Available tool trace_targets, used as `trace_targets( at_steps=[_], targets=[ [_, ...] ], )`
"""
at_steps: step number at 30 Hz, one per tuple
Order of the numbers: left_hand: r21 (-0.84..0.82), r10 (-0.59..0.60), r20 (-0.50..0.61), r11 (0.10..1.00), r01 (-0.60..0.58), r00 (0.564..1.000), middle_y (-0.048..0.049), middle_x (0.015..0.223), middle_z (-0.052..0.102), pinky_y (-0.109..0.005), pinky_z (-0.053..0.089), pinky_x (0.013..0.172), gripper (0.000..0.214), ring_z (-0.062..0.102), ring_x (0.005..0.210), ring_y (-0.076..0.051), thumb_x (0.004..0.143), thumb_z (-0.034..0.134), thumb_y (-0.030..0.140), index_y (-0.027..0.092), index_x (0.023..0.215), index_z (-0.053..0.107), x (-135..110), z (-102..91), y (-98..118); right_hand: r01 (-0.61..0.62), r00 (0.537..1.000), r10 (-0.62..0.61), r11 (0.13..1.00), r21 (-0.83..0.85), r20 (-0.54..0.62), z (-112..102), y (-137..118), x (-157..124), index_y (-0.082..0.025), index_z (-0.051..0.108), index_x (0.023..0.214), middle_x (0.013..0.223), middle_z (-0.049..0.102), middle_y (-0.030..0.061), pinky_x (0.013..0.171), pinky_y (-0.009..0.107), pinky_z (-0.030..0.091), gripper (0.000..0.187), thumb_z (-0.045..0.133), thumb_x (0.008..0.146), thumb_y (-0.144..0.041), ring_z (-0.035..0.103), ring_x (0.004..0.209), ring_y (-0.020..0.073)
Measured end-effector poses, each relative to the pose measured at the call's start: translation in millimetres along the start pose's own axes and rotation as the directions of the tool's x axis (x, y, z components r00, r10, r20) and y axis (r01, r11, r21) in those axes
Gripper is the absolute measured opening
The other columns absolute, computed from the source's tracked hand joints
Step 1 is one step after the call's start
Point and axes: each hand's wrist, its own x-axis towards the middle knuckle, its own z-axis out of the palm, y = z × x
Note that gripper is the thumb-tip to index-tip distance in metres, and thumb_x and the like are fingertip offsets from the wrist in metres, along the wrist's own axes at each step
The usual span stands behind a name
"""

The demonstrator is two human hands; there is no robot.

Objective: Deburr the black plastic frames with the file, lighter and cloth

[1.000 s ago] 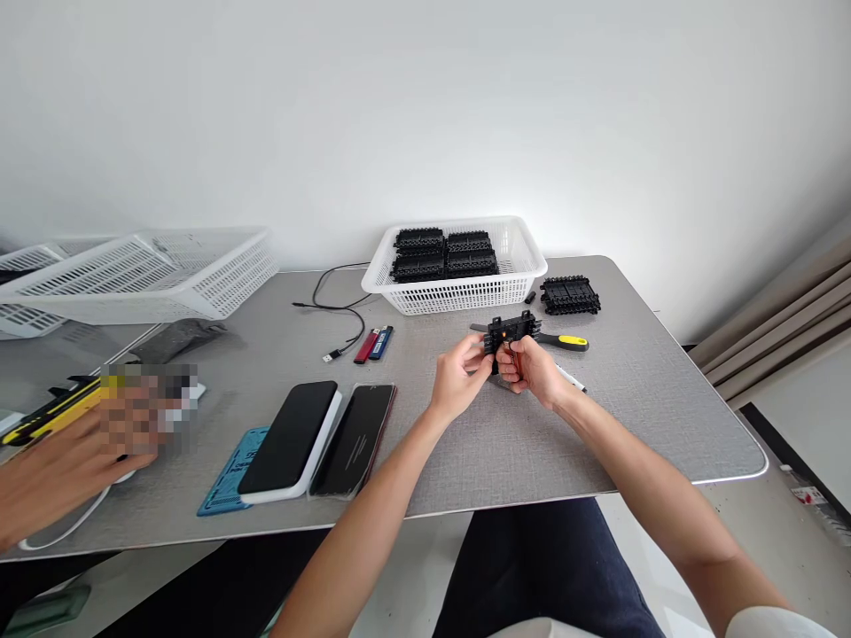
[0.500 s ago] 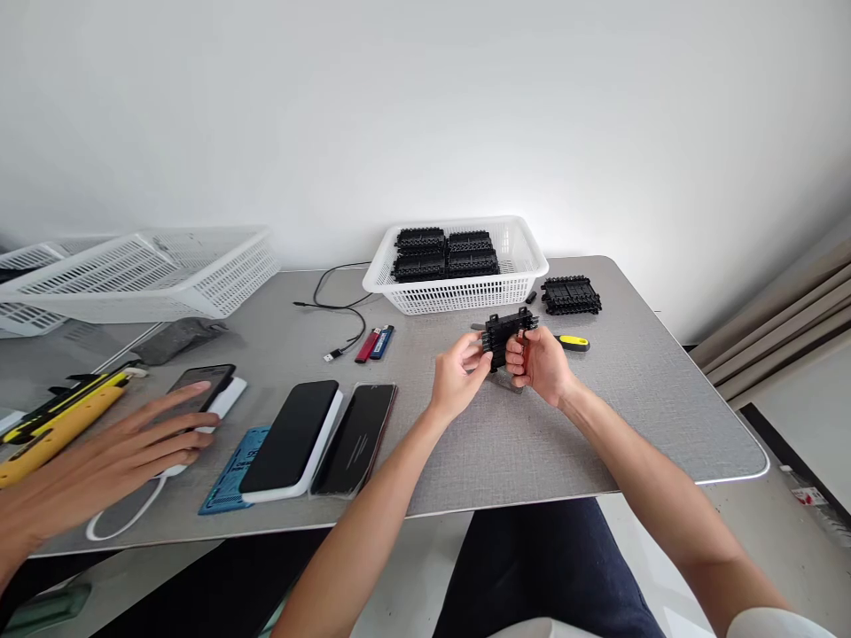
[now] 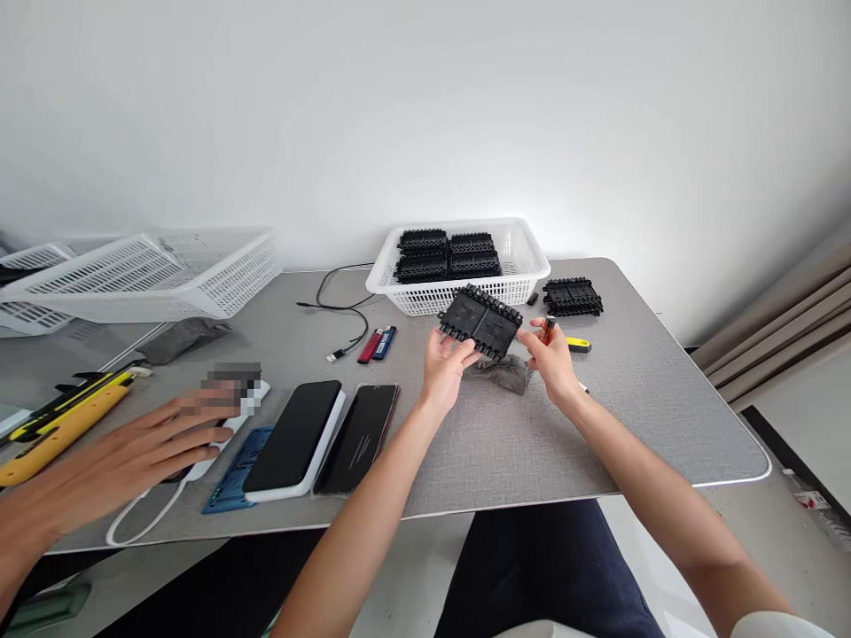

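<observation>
My left hand point(image 3: 444, 363) grips a black plastic plate point(image 3: 482, 321) with toothed edges by its left and lower side, tilted above the table with a broad flat face showing. My right hand point(image 3: 553, 361) is closed around a slim orange-brown pen point(image 3: 549, 330) with a dark end. Its fingertips are at the plate's right edge; whether they press on it is hard to tell. Below the plate lies a crumpled grey cloth point(image 3: 509, 374). Just beyond my right hand is a yellow-and-black tool handle point(image 3: 578, 344), partly hidden.
A white basket point(image 3: 458, 301) holds several black plates. Another toothed plate point(image 3: 573, 297) lies at right, near a small black piece point(image 3: 533, 299). A cable point(image 3: 346, 307), red and blue sticks point(image 3: 384, 343) and phones point(image 3: 292, 434) lie left. A co-worker's hand point(image 3: 166, 439) rests on a phone.
The black plate has been turned so its flat face shows, and lifted left. My right hand has shifted right, off the plate's middle, with the pen. The co-worker's hand and phone moved right.
</observation>
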Motion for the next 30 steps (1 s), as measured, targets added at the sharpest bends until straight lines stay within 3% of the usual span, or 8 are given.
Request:
trace_targets(
  at_steps=[2, 5, 8, 12, 18, 22, 26, 30],
  targets=[
    [-0.044, -0.018, 0.036, 0.999, 0.020, 0.999, -0.0036, 0.105, 0.067, -0.043, 0.056, 0.086, 0.049, 0.067, 0.097, -0.021, 0.061, 0.080, 0.028, 0.023, 0.098, 0.048, -2, 1.3, 1, -0.077, 0.996, 0.078, 0.997, -0.019, 0.053, 1, 4, 1, -0.022, 0.052, 0.095, 0.064, 0.036, -0.0080, 0.043, 0.021, 0.025, 0.043, 0.074, 0.065, -0.045, 0.031, 0.051, 0.0072],
    [-0.042, -0.050, 0.075, 0.998, 0.054, 0.996, -0.0039, 0.104, 0.067, -0.045, 0.056, 0.088, 0.055, 0.067, 0.096, -0.021, 0.058, 0.083, 0.025, 0.023, 0.101, 0.050, -5, 3.8, 3, -0.131, 0.985, 0.131, 0.991, -0.006, 0.109, 1, 5, 1, -0.020, 0.055, 0.085, 0.059, 0.033, -0.0078, 0.043, 0.021, 0.023, 0.038, 0.073, 0.067, -0.048, 0.030, 0.050, 0.0072],
    [0.018, -0.050, 0.092, 0.999, 0.049, 0.995, -0.0054, 0.106, 0.067, -0.045, 0.059, 0.083, 0.055, 0.067, 0.095, -0.023, 0.059, 0.084, 0.030, 0.022, 0.103, 0.052, -7, 4.7, 6, -0.091, 0.995, 0.091, 0.996, 0.016, 0.042, -1, 4, 4, -0.020, 0.055, 0.080, 0.055, 0.030, -0.0089, 0.042, 0.022, 0.023, 0.033, 0.073, 0.066, -0.044, 0.025, 0.048, 0.0069],
    [0.065, -0.064, 0.122, 0.996, 0.057, 0.990, -0.0087, 0.107, 0.068, -0.038, 0.060, 0.075, 0.045, 0.066, 0.100, -0.025, 0.071, 0.075, 0.043, 0.021, 0.106, 0.058, -5, 2.5, 6, -0.066, 0.996, 0.067, 0.998, 0.025, -0.057, -5, 3, 9, -0.020, 0.056, 0.078, 0.055, 0.030, -0.0088, 0.042, 0.023, 0.023, 0.028, 0.071, 0.066, -0.041, 0.025, 0.048, 0.0073],
    [0.148, -0.045, 0.085, 0.988, 0.032, 0.995, -0.0092, 0.107, 0.070, -0.029, 0.055, 0.068, 0.045, 0.067, 0.098, -0.024, 0.074, 0.071, 0.049, 0.020, 0.108, 0.063, -2, -3.5, 4, -0.041, 0.994, 0.047, 0.997, 0.060, -0.098, -7, 5, 12, -0.020, 0.058, 0.079, 0.060, 0.035, -0.0076, 0.042, 0.023, 0.023, 0.030, 0.071, 0.065, -0.042, 0.025, 0.048, 0.0066],
    [0.251, 0.039, 0.047, 0.967, -0.050, 0.998, -0.0069, 0.093, 0.071, -0.028, 0.052, 0.068, 0.046, 0.067, 0.088, -0.021, 0.073, 0.072, 0.050, 0.019, 0.107, 0.061, -1, -5.7, 2, -0.057, 0.994, 0.064, 0.995, 0.077, -0.084, -9, 7, 14, -0.020, 0.059, 0.082, 0.062, 0.037, -0.0074, 0.043, 0.021, 0.025, 0.034, 0.075, 0.062, -0.043, 0.029, 0.050, 0.0065],
    [0.348, 0.217, 0.036, 0.912, -0.215, 0.976, -0.0029, 0.082, 0.067, -0.030, 0.051, 0.071, 0.041, 0.065, 0.079, -0.019, 0.080, 0.065, 0.051, 0.022, 0.107, 0.053, -1, -7.1, -1, -0.156, 0.987, 0.159, 0.981, 0.112, -0.016, -10, 5, 14, -0.021, 0.059, 0.086, 0.064, 0.042, -0.0061, 0.040, 0.021, 0.021, 0.036, 0.073, 0.066, -0.048, 0.029, 0.048, 0.0066],
    [0.358, 0.350, 0.025, 0.871, -0.336, 0.936, -0.0059, 0.093, 0.068, -0.037, 0.046, 0.095, 0.028, 0.063, 0.107, -0.023, 0.087, 0.058, 0.046, 0.024, 0.101, 0.046, -4, -5.5, 2, -0.284, 0.958, 0.276, 0.950, 0.132, 0.074, -11, -2, 13, -0.022, 0.062, 0.096, 0.072, 0.057, -0.0007, 0.038, 0.020, 0.019, 0.038, 0.072, 0.071, -0.049, 0.036, 0.048, 0.0076]
  ],
)
